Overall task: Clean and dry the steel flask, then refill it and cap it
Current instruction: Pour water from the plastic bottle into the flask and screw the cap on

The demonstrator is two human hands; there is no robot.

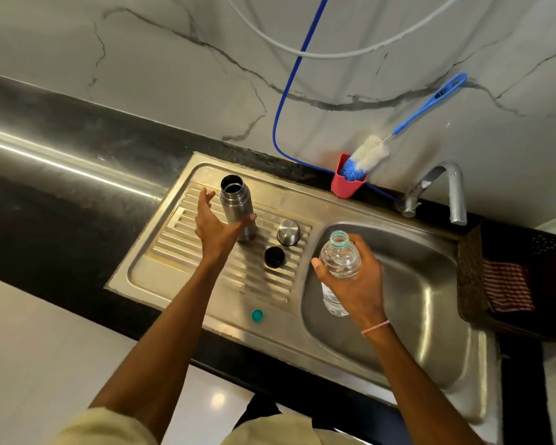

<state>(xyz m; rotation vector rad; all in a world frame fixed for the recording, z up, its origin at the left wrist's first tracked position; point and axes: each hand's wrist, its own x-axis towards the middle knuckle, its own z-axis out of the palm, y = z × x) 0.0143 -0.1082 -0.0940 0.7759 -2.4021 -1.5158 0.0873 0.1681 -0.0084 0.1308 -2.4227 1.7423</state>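
The steel flask (236, 207) stands upright and uncapped on the ribbed drainboard (174, 252). My left hand (214, 224) is spread beside its lower body, thumb touching the base, fingers straight on its left. My right hand (353, 281) grips a clear plastic water bottle (339, 256), uncapped, held over the sink basin's left edge. The flask's steel cup lid (288, 232) and black stopper (274, 256) sit on the drainboard between my hands. The bottle's teal cap (257, 315) lies near the sink's front rim.
A red cup (345, 184) holding a blue-and-white bottle brush (368, 155) stands behind the sink. The tap (443, 187) arches over the basin (414, 284). A dark basket (514, 274) with a striped cloth sits at right. Black counter extends left.
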